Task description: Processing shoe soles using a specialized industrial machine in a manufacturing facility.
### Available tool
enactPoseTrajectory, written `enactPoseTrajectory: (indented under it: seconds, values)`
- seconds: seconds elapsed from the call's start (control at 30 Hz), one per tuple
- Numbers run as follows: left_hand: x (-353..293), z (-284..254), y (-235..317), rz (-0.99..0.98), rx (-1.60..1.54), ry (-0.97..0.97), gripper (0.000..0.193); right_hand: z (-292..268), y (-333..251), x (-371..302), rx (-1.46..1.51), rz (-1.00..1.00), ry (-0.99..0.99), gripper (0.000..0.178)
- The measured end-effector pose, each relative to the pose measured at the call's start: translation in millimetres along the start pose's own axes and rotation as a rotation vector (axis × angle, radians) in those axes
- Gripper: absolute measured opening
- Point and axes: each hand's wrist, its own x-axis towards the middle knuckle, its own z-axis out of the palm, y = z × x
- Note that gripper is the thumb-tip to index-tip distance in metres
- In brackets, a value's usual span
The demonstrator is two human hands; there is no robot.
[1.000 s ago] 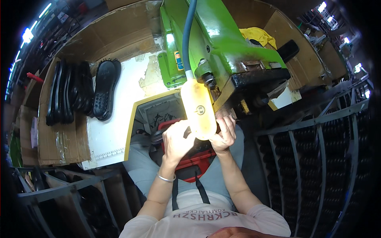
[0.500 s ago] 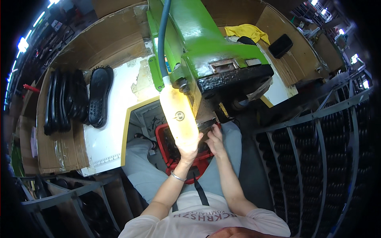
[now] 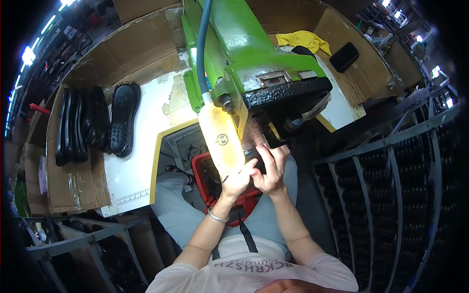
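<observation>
Both my hands work close together below a green machine (image 3: 268,49). My right hand (image 3: 272,171) is closed, its fingers bent over a black shoe sole (image 3: 251,155) that is only partly visible. On the same sole my left hand (image 3: 235,184) is closed too, thumb toward the right hand; the lamp hides most of its fingers. The sole is up against a rough brownish band (image 3: 253,132) under the machine's black head (image 3: 288,93); whether they touch I cannot tell. A lit yellow-white lamp (image 3: 222,139) hangs just in front of my left hand.
Black soles (image 3: 124,117) stand in a row on the white table (image 3: 134,171) at left, inside cardboard walls. A red bin (image 3: 200,178) sits between my legs. Racks of black soles (image 3: 410,190) flank me. A yellow cloth (image 3: 305,40) and a black pad (image 3: 344,57) lie at back right.
My right hand has moved up and slightly right, its fingers now bent over the sole near the band. The left hand has shifted only slightly, still at the sole.
</observation>
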Motion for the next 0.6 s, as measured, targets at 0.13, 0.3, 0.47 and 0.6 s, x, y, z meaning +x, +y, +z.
enactPoseTrajectory:
  seconds: [0.13,0.3,0.47,0.6]
  values:
    - [-0.3,5.6,2.3,0.043,-0.059,0.158,0.014,7.3,14.3,6.4,0.080,0.001,-0.056,0.039]
    - [-17.7,-3.0,-34.5,0.075,-0.008,0.130,0.034,14.9,35.4,-12.5,0.205,0.192,0.021,0.052]
    - [-24.7,10.9,-42.0,-0.052,-0.239,0.247,0.036,12.3,94.9,-83.3,0.932,0.999,0.044,0.060]
    - [-16.9,15.9,-24.6,-0.077,-0.609,0.314,0.039,-0.9,99.7,-85.6,1.164,1.149,0.133,0.066]
